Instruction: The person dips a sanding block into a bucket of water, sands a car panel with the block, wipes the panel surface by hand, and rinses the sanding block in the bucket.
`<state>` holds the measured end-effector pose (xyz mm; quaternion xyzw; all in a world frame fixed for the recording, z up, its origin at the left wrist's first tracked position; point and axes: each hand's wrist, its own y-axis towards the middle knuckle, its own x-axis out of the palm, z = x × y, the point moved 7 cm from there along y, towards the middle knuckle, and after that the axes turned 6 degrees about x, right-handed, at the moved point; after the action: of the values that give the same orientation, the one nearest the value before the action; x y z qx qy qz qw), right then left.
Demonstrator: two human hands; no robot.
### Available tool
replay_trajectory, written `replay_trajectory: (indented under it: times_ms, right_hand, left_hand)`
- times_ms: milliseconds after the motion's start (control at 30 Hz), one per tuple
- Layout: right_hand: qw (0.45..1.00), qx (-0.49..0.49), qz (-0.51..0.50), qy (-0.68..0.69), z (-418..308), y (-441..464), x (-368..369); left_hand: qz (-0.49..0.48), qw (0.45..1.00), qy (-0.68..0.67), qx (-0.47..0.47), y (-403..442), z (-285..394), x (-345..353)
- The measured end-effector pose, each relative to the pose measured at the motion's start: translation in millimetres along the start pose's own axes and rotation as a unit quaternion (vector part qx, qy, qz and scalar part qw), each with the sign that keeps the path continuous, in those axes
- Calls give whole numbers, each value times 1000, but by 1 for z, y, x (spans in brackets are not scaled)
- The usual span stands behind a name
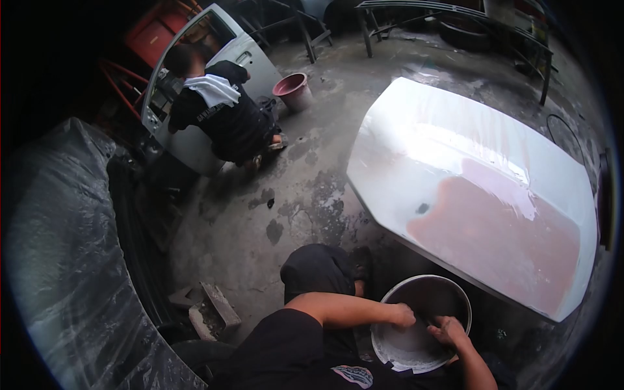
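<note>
Both my hands are over the mouth of a round, pale-rimmed bucket (398,356) at the lower right. My left hand (404,315) reaches in from the left with its fingers curled closed. Opposite it, my right hand (448,331) is closed too, its fingers bent down inside the rim. A small dark shape shows between the two hands, too dim to name. Just beyond the bucket lies a white car hood (403,149) with a dull pinkish patch (494,227) on its near side.
Another person (227,123) crouches at a pale car door (250,58), beside a reddish bucket (296,97). Plastic sheeting (58,247) covers something large on the left. Concrete blocks (211,315) lie near my left side. Metal stands (455,10) stand at the back.
</note>
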<state>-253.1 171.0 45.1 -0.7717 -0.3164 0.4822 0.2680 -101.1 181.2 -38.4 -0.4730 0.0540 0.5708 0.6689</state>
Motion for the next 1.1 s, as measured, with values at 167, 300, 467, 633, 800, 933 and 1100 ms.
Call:
replay_trajectory:
  times_ms: [167,300,467,633,800,933,1100]
  right_hand:
    - [1000,-1,-2,3,-2,-2,-3]
    - [1000,-4,5,11,-5,-5,-5]
    - [1000,15,-26,-7,-8,-7,-7]
    - [1000,16,-22,-8,-4,-3,-4]
    - [999,15,-42,-16,-3,-2,1]
    - [999,17,-35,-19,-3,-1,1]
    - [999,16,-35,-22,-5,-4,-3]
  left_hand:
    - [5,1000,0,-7,-5,3,-7]
    - [12,1000,-9,-3,-1,-4,-2]
    - [25,1000,-16,1,0,-5,1]
    - [38,999,-6,10,2,-6,2]
    - [38,999,-9,8,-3,-2,-2]
    - [44,999,-5,9,-1,-4,1]
    - [8,1000,-15,-4,-4,-2,-4]
